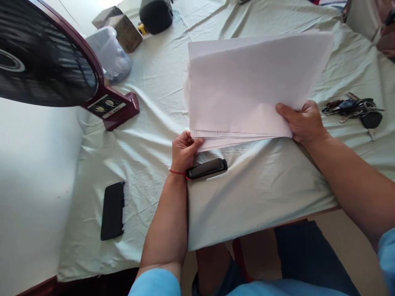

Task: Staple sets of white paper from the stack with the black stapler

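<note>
Pale green cloth (154, 150) is covering the table, wrinkled all over. From where I'm standing: person is holding a stack of white sheets (247, 82) over the middle of it, lower edges fanning slightly out of line. Left hand (183, 150) is pinching the lower left corner, thumb on top, fingers curling in. Right hand (305, 121) is clamping the lower right corner, thumb lying flat on the top sheet (its other fingers are mostly hiding underneath, can't tell their spread). Black stapler-like tool (207, 168) is lying just beside the left wrist, near the red band (177, 172); can't tell if they're touching. Black phone-shaped slab (112, 211) is resting farther left. Maroon fan (121, 107) is standing at far left, clear tub (109, 51) behind it. Keys (354, 107) are sitting beyond the right hand.
</note>
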Tool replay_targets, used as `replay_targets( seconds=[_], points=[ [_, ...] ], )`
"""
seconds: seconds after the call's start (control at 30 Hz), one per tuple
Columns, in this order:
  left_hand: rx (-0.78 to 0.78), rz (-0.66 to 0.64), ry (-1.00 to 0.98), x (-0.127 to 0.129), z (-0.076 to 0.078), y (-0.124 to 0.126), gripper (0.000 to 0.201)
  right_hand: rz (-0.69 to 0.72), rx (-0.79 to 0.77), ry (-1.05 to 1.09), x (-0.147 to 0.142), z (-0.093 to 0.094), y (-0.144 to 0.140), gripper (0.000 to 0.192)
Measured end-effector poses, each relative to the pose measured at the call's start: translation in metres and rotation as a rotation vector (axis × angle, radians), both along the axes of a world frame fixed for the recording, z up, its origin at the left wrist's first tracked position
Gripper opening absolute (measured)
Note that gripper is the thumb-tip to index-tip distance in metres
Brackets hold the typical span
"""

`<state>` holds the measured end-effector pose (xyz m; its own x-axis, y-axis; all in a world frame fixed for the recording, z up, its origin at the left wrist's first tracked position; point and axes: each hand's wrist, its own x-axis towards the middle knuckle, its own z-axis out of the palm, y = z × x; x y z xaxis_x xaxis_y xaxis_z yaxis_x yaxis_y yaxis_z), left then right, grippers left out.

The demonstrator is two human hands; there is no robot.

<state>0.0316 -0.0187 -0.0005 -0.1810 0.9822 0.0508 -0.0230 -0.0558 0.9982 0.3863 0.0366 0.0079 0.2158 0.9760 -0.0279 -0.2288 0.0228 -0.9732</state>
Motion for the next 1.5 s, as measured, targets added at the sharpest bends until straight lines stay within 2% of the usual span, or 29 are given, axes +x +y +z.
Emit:
replay_targets(
  seconds=[0.17,0.4,0.63,0.73,0.97,1.27,1.4,1.5],
  points=[
    [0.020,0.048,-0.002,0.000,-0.003,0.002,0.063,0.007,0.019,-0.020,0.000,0.001,-0.001,0.053],
    [0.058,0.073,-0.044,0.009,0.008,0.002,0.063,0.015,-0.004,0.006,-0.001,0.003,-0.003,0.052],
    [0.079,0.117,0.039,0.002,-0.004,0.004,0.063,0.021,0.012,-0.030,0.002,-0.002,0.000,0.052],
    [0.096,0.133,0.067,0.000,-0.005,0.004,0.068,0.043,0.004,-0.028,0.003,-0.003,-0.001,0.054],
    [0.100,0.123,0.082,0.002,0.000,0.003,0.077,0.049,-0.003,-0.013,0.003,-0.005,-0.001,0.053],
    [0.073,0.097,0.097,-0.003,-0.007,0.002,0.070,0.034,0.000,-0.035,0.002,-0.003,-0.003,0.045],
    [0.095,0.073,0.079,-0.004,-0.007,0.005,0.066,0.028,-0.029,-0.026,0.002,-0.009,0.003,0.045],
    [0.118,0.077,0.065,-0.003,-0.009,0.008,0.063,-0.030,-0.024,-0.009,0.003,-0.015,0.010,0.049]
  ],
)
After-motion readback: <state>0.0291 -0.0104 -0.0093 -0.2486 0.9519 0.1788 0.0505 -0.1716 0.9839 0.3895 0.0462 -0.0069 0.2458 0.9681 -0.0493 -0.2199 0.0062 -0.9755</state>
